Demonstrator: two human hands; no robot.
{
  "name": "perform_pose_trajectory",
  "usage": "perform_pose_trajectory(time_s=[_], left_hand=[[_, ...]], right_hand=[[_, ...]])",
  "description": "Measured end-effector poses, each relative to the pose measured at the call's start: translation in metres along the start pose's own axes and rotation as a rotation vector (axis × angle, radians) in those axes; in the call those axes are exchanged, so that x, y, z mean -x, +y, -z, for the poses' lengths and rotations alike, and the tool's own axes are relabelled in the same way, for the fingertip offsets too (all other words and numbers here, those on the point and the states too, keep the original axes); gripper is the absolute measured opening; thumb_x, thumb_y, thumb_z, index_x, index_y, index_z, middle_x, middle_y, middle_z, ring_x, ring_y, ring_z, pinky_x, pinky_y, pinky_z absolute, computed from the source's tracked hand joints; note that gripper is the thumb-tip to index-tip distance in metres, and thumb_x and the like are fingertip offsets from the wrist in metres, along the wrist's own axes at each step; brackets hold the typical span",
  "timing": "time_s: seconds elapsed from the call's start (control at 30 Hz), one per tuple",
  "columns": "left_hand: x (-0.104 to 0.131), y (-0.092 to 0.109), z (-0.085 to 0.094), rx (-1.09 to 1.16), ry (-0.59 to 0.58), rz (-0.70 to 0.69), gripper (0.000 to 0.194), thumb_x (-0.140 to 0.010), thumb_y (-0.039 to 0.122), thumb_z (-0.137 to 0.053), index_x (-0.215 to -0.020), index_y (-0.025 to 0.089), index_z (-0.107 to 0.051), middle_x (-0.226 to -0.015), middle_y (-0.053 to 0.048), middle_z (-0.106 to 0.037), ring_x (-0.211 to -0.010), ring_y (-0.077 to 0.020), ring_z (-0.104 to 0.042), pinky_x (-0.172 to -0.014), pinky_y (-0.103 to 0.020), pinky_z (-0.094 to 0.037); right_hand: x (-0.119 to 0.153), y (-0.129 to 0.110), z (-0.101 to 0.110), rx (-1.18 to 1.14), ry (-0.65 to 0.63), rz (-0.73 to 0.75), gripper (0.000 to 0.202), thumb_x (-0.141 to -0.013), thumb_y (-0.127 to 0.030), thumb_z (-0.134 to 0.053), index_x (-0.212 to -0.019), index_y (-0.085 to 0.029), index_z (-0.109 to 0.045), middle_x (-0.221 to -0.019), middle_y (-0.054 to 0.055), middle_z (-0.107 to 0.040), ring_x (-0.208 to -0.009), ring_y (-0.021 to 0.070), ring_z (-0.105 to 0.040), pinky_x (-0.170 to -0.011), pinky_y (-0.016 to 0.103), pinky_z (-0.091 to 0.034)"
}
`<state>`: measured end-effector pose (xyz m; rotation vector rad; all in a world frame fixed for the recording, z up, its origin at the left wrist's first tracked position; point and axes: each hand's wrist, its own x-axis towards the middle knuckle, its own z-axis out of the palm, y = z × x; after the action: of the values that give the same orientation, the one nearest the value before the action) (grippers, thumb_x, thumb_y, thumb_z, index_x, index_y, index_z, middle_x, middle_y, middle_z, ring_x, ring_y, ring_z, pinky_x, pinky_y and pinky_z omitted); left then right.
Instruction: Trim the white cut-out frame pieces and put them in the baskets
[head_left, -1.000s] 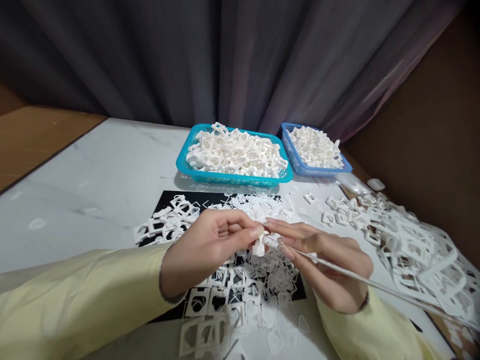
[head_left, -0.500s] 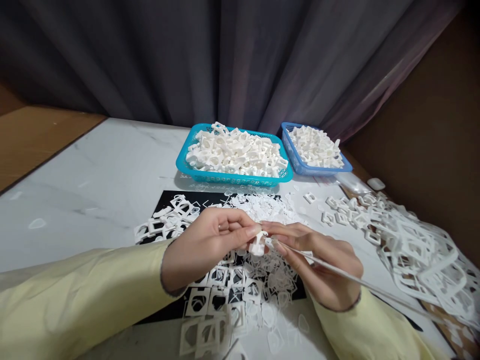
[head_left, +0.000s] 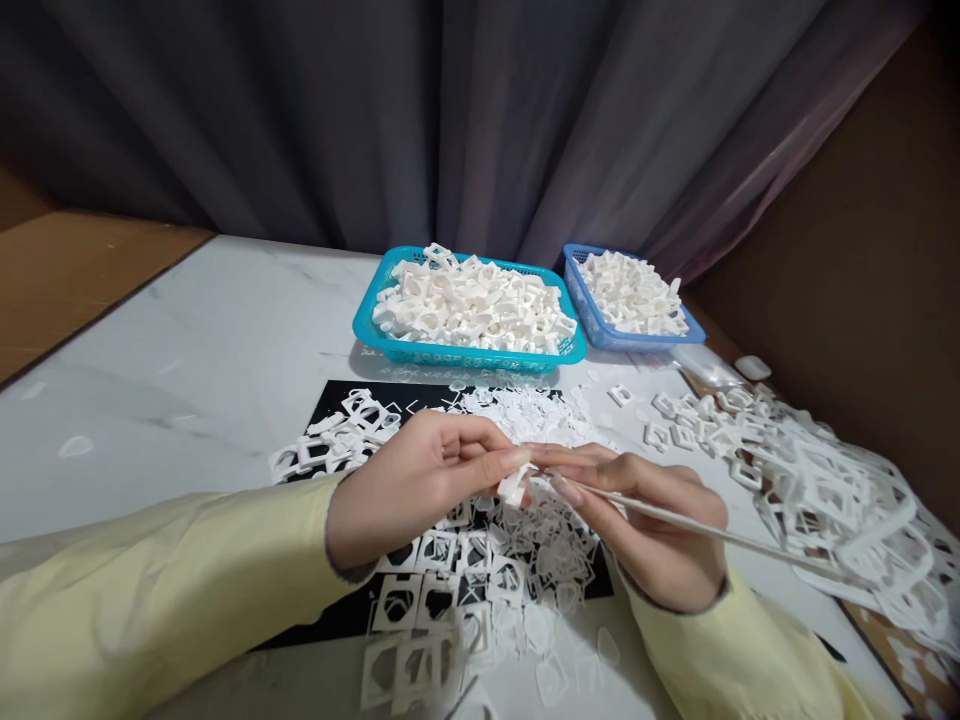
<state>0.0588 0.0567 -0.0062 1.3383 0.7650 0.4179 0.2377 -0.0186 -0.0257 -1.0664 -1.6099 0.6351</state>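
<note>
Between the thumb and fingers of my left hand [head_left: 427,490] is a small white plastic piece [head_left: 514,486], tilted over the mat. My right hand [head_left: 645,520] is closed, thumb against fingers, on a long thin white strip [head_left: 697,528]. One end of that strip lies close to the white piece; the other runs off toward the lower right. Fingers partly hide where the two come together, so I cannot tell whether they touch. Below both hands lie square white frames [head_left: 397,602] with round openings, set in rough rows, beside a heap of thin white scraps [head_left: 555,550].
A teal basket [head_left: 465,357] heaped with white pieces stands behind my hands, a blue basket [head_left: 637,340] of similar pieces to its right. White loops [head_left: 870,510] pile up at the right. More frames [head_left: 349,430] lie at the left of the black mat [head_left: 330,400].
The white piece has tilted a little between my fingers. My right hand has shifted slightly right, and the strip's far end now sits higher. Baskets and piles are unchanged.
</note>
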Motion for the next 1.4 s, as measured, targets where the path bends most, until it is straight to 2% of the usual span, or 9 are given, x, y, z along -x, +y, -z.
perform_pose_trajectory(time_s=[0.13,0.27,0.37,0.57,0.63,0.8,1.0,1.27,1.4], left_hand=[[-0.0019,-0.0018,0.0010,0.063,-0.024,0.006,0.019,-0.080,0.034,-0.058,-0.086,0.018,-0.064,-0.081,-0.002,-0.069,-0.083,-0.0156,-0.063,-0.075,-0.025,-0.046],[-0.0029,-0.0021,0.0025,-0.009,-0.013,0.034,0.025,-0.071,0.029,-0.069,-0.092,0.019,-0.060,-0.093,-0.004,-0.070,-0.095,-0.0206,-0.062,-0.081,-0.030,-0.046],[-0.0028,-0.0002,0.0019,-0.002,-0.016,0.039,0.024,-0.072,0.032,-0.068,-0.089,0.018,-0.058,-0.097,-0.005,-0.070,-0.097,-0.0206,-0.062,-0.083,-0.031,-0.046],[-0.0018,0.0002,-0.0004,0.064,-0.032,0.063,0.017,-0.078,0.029,-0.063,-0.088,0.018,-0.056,-0.081,-0.002,-0.070,-0.087,-0.0159,-0.064,-0.080,-0.027,-0.047],[-0.0020,-0.0014,-0.0002,0.094,-0.038,0.064,0.017,-0.078,0.029,-0.063,-0.087,0.017,-0.055,-0.083,-0.003,-0.070,-0.087,-0.0155,-0.064,-0.080,-0.027,-0.048],[-0.0030,-0.0047,0.0006,0.114,-0.058,0.050,0.020,-0.078,0.033,-0.063,-0.089,0.017,-0.057,-0.084,-0.004,-0.068,-0.088,-0.0154,-0.063,-0.083,-0.029,-0.048],[-0.0030,-0.0055,0.0010,0.107,-0.064,0.058,0.014,-0.080,0.027,-0.061,-0.090,0.018,-0.056,-0.078,-0.002,-0.066,-0.086,-0.0147,-0.063,-0.082,-0.028,-0.047],[-0.0027,-0.0062,-0.0015,0.052,-0.031,0.013,0.013,-0.079,0.027,-0.061,-0.087,0.018,-0.056,-0.075,-0.002,-0.067,-0.082,-0.0167,-0.064,-0.078,-0.029,-0.047],[-0.0023,-0.0065,-0.0045,-0.011,-0.066,0.003,0.013,-0.079,0.027,-0.059,-0.085,0.016,-0.055,-0.081,-0.005,-0.066,-0.079,-0.0168,-0.062,-0.075,-0.031,-0.048]], right_hand=[[0.0004,-0.0009,-0.0045,0.112,0.165,0.024,0.012,-0.078,-0.008,-0.060,-0.078,-0.020,-0.064,-0.091,0.004,-0.072,-0.090,0.0233,-0.068,-0.075,0.036,-0.058],[-0.0006,-0.0004,-0.0040,0.002,0.202,-0.109,0.013,-0.076,-0.010,-0.064,-0.070,-0.020,-0.063,-0.077,0.001,-0.073,-0.092,0.0265,-0.067,-0.073,0.035,-0.058],[-0.0026,-0.0013,-0.0024,-0.037,0.223,-0.196,0.013,-0.076,-0.014,-0.065,-0.065,-0.020,-0.061,-0.079,0.002,-0.073,-0.089,0.0264,-0.068,-0.072,0.035,-0.058],[-0.0039,-0.0028,-0.0006,-0.030,0.278,-0.234,0.016,-0.076,-0.019,-0.066,-0.062,-0.019,-0.059,-0.086,0.006,-0.073,-0.082,0.0250,-0.070,-0.070,0.037,-0.059],[-0.0034,-0.0022,-0.0001,-0.026,0.283,-0.226,0.016,-0.077,-0.020,-0.066,-0.063,-0.018,-0.058,-0.087,0.007,-0.073,-0.081,0.0252,-0.070,-0.070,0.038,-0.059],[-0.0025,-0.0015,0.0004,-0.054,0.273,-0.198,0.014,-0.078,-0.017,-0.065,-0.065,-0.018,-0.060,-0.085,0.006,-0.073,-0.083,0.0261,-0.070,-0.072,0.040,-0.059],[0.0000,-0.0022,-0.0009,-0.060,0.192,-0.158,0.015,-0.076,-0.013,-0.065,-0.065,-0.020,-0.059,-0.073,0.002,-0.073,-0.088,0.0286,-0.068,-0.068,0.037,-0.058],[0.0019,-0.0033,-0.0016,-0.054,0.174,-0.128,0.014,-0.077,-0.011,-0.063,-0.066,-0.019,-0.058,-0.087,0.005,-0.073,-0.088,0.0283,-0.068,-0.071,0.039,-0.059],[0.0045,-0.0035,-0.0024,0.020,0.062,-0.045,0.014,-0.076,-0.005,-0.061,-0.075,-0.019,-0.061,-0.100,0.006,-0.070,-0.093,0.0249,-0.067,-0.077,0.038,-0.058]])
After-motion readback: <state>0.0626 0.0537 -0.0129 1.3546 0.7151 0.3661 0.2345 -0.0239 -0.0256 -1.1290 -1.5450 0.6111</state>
